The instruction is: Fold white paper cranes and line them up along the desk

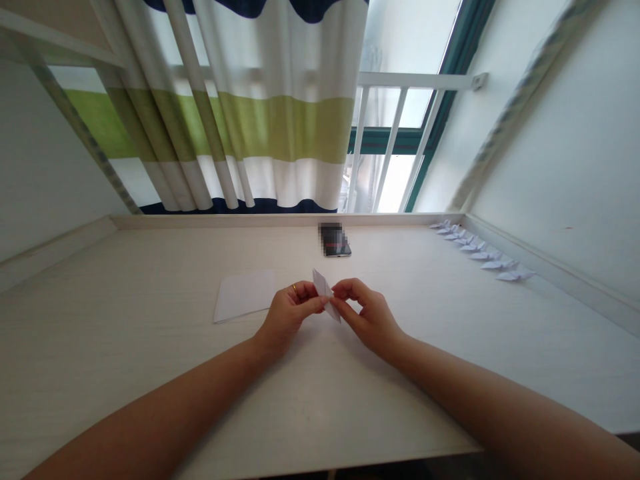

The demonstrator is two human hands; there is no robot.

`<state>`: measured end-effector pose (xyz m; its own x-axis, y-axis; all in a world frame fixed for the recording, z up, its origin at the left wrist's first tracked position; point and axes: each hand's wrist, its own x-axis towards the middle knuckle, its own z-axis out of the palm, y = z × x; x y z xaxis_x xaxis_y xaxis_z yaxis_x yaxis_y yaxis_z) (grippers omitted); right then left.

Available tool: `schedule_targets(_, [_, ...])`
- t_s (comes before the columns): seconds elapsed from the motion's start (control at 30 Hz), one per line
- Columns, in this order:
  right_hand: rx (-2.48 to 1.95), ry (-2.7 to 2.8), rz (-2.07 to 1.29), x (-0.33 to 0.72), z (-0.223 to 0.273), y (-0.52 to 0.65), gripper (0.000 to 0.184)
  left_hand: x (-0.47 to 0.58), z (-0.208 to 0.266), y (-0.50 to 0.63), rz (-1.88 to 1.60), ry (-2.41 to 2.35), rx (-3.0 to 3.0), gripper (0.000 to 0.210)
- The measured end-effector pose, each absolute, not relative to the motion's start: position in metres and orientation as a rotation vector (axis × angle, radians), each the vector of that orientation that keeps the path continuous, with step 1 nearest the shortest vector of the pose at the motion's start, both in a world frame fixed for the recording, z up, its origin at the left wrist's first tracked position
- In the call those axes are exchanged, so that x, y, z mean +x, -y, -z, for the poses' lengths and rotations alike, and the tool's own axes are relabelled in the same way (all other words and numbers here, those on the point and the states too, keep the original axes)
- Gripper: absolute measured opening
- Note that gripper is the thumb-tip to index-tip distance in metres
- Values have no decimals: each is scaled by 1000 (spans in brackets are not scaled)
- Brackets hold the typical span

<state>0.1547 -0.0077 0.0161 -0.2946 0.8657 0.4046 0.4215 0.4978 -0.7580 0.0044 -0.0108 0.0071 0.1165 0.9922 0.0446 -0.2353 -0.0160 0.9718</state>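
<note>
Between my two hands, above the middle of the table, is a small piece of folded white paper (pixel 323 287), narrow and pointed at its top and bottom. My left hand (pixel 295 303), with a ring on one finger, pinches its left side between thumb and fingers. From the right, my right hand (pixel 367 310) pinches the paper's edge with thumb and forefinger. The fingertips hide part of the folds. Left of my left hand lies a stack of flat white paper (pixel 243 293), partly behind that hand.
A dark phone-like object (pixel 335 240), blurred out, lies beyond my hands. Several folded white paper cranes (pixel 500 265) stand in a row at the back right. A low rim (pixel 225 221) edges the pale table (pixel 125 347); behind it hang a striped curtain (pixel 285 127) and a white railing (pixel 415 81).
</note>
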Motion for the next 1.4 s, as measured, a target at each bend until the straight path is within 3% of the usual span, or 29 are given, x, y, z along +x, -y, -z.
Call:
schedule_targets(0.3, [-1012,2000,-488,154,-15,8,5,6,-7,12,-1246,-970,1110,13])
schedule_targets(0.83, [-812,2145,148,158,-14,1,11,7,-6,13,-1187,-946,1016,16])
schedule_targets(1.4, [-863,2196,31,154,-12,0,6,9,-3,11,-1232,-965,998,12])
